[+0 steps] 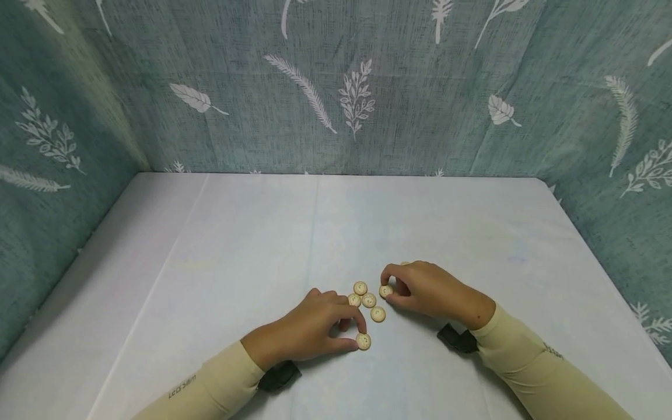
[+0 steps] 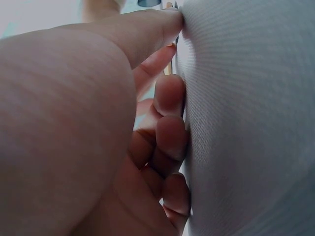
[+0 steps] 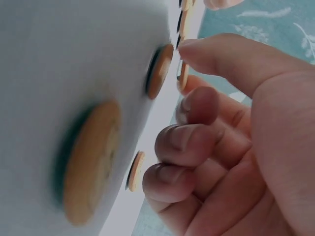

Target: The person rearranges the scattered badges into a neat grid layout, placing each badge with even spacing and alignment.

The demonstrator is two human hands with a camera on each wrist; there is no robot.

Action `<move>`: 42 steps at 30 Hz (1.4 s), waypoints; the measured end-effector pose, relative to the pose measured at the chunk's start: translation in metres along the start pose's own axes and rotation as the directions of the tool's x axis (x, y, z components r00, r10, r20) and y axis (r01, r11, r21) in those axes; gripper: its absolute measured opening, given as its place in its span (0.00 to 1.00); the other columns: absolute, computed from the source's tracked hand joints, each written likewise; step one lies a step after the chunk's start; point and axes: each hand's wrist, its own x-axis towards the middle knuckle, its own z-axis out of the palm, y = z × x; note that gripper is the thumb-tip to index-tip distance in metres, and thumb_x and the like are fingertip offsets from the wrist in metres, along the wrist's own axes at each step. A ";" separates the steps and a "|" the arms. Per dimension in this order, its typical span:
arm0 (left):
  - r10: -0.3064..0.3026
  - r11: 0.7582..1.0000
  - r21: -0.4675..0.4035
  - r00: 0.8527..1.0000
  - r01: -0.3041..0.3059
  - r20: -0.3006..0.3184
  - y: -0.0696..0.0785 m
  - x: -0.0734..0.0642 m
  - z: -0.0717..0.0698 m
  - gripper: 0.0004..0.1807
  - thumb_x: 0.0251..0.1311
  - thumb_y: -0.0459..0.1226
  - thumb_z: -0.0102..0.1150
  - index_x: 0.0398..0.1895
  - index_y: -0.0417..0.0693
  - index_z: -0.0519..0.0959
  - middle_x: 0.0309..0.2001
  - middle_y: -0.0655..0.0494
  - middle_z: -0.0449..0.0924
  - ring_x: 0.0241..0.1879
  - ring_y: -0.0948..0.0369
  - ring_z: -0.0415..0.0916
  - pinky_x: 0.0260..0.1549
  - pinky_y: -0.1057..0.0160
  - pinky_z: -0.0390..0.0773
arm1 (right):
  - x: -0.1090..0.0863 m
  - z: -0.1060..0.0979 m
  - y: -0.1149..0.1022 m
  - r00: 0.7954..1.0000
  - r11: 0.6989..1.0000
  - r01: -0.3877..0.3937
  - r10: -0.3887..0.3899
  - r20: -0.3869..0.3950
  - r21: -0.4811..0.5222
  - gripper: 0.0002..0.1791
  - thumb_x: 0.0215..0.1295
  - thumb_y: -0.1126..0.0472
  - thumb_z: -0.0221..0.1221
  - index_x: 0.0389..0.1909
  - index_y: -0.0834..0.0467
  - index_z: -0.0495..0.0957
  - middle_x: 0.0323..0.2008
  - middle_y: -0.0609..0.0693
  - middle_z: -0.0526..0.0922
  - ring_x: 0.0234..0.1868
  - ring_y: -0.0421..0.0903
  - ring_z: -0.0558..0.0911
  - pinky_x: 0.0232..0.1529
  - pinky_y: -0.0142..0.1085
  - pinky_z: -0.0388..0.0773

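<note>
My left hand (image 1: 325, 324) pinches a round cream wooden disc (image 1: 363, 341), button-like with small dark marks, between thumb and index finger at its edges. Up and to the right, my right hand (image 1: 427, 291) pinches a similar disc (image 1: 385, 291) the same way. Between the hands lie several matching discs (image 1: 369, 300) in a loose cluster, with one disc (image 1: 378, 314) just below it. In the left wrist view, the fingertips (image 2: 170, 96) sit against the white cloth. The right wrist view shows the thumb at the held disc (image 3: 183, 76), the other fingers curled.
Another disc (image 1: 405, 263) peeks out behind the right hand. Under that hand, the right wrist view shows a large near disc (image 3: 93, 162) and smaller discs (image 3: 136, 171) on the cloth. A white-covered table (image 1: 236, 233) meets green leaf-patterned fabric (image 1: 236, 140) at the back and sides.
</note>
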 end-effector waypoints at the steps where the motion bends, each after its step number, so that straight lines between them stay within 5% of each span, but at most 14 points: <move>1: -0.002 1.000 -0.004 1.000 0.002 0.005 0.000 0.000 0.000 0.09 0.57 0.50 0.71 0.40 0.71 0.82 0.29 0.73 0.70 0.33 0.70 0.64 0.40 0.60 0.59 | 0.000 0.000 0.001 1.000 1.000 -0.002 0.002 0.003 0.005 0.08 0.64 0.58 0.66 0.41 0.51 0.78 0.19 0.34 0.71 0.22 0.30 0.68 0.28 0.27 0.68; 16: -0.014 1.000 -0.026 1.000 0.014 0.016 0.002 0.000 0.000 0.09 0.57 0.49 0.71 0.39 0.71 0.82 0.30 0.73 0.71 0.34 0.71 0.65 0.40 0.61 0.59 | -0.004 -0.012 0.010 0.995 0.993 -0.102 0.102 0.002 0.064 0.10 0.64 0.56 0.66 0.43 0.52 0.78 0.19 0.37 0.71 0.19 0.32 0.68 0.24 0.29 0.67; 33: -0.003 1.000 0.005 1.000 0.003 -0.006 0.001 0.001 -0.003 0.10 0.56 0.50 0.71 0.40 0.70 0.82 0.30 0.74 0.71 0.34 0.71 0.65 0.39 0.61 0.59 | -0.005 -0.025 0.030 0.993 0.995 -0.073 0.078 -0.091 0.064 0.10 0.62 0.60 0.67 0.42 0.54 0.78 0.20 0.38 0.73 0.20 0.33 0.68 0.25 0.30 0.68; 42: -0.011 1.000 -0.029 1.000 0.011 0.008 0.000 0.001 -0.002 0.09 0.57 0.49 0.71 0.39 0.70 0.82 0.30 0.73 0.71 0.36 0.70 0.66 0.40 0.61 0.59 | -0.006 -0.030 0.036 0.992 0.991 -0.105 0.110 -0.059 0.088 0.10 0.62 0.61 0.66 0.41 0.54 0.77 0.20 0.39 0.73 0.21 0.34 0.69 0.26 0.29 0.69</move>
